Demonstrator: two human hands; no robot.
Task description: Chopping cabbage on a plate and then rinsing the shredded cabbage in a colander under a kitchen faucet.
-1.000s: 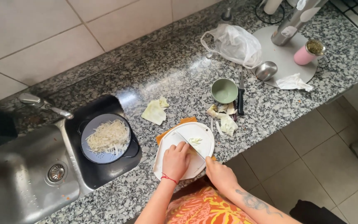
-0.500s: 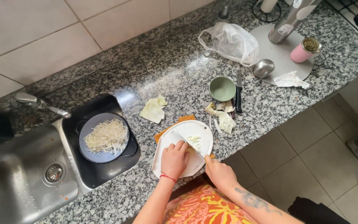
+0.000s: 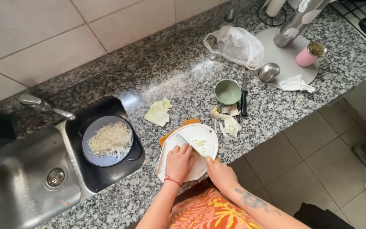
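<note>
Head view: I am pressing my left hand [image 3: 178,162], fingers together, on cabbage [image 3: 198,144] on the plate [image 3: 208,135] to steady it, my right hand [image 3: 217,171] gripping the knife [image 3: 190,142] just beside.

Bright, even daylight, soft and diffuse. Strongest glare sits well beyond the fingers [image 3: 182,149] on the speckled surface [image 3: 183,72], a pale sheen running toward the tiled wall [image 3: 64,38]. Metal sink [image 3: 18,191] far to the left of the fingers shows dull reflections. Shadows weak and short, just under the hands and beside the green bowl [image 3: 228,91]. Focus fair in the middle; fine detail near the fingers soft, slightly smeared. Wide-angle bend at the edges, tile lines curve. Lower right floor [image 3: 318,148] dimmer.
</note>
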